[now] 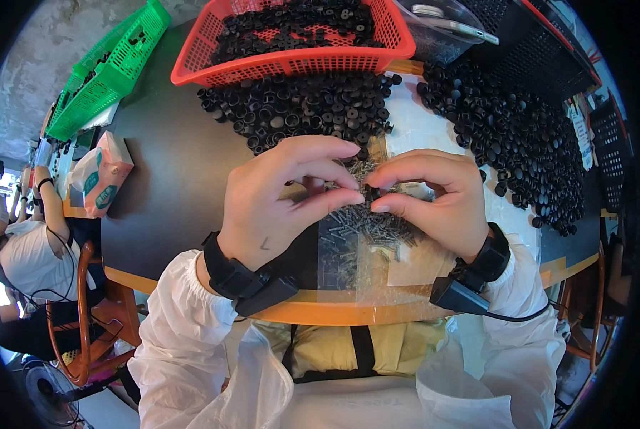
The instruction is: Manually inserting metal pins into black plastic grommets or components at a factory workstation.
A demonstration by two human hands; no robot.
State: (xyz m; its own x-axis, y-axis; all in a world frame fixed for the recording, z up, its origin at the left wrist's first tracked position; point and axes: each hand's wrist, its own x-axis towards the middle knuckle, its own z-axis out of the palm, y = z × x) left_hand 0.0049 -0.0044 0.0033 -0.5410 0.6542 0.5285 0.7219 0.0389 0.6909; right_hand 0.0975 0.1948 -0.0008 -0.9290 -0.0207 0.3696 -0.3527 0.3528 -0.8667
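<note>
Over the table's front part my two hands meet fingertip to fingertip. My right hand pinches a small black plastic part between thumb and forefinger. Next to it, the thumb and middle finger of my left hand are nearly together, the forefinger raised above them; whatever is between them is too small to make out. Under the fingers lies a pile of small thin metal pieces, seemingly springs, on a clear plastic sheet. Beyond my hands spreads a heap of black round caps and rings.
A red basket of black parts stands at the back. More black caps are heaped at right, near black crates. A clear tub holds a phone. At left are a tissue pack, a green basket and a seated co-worker.
</note>
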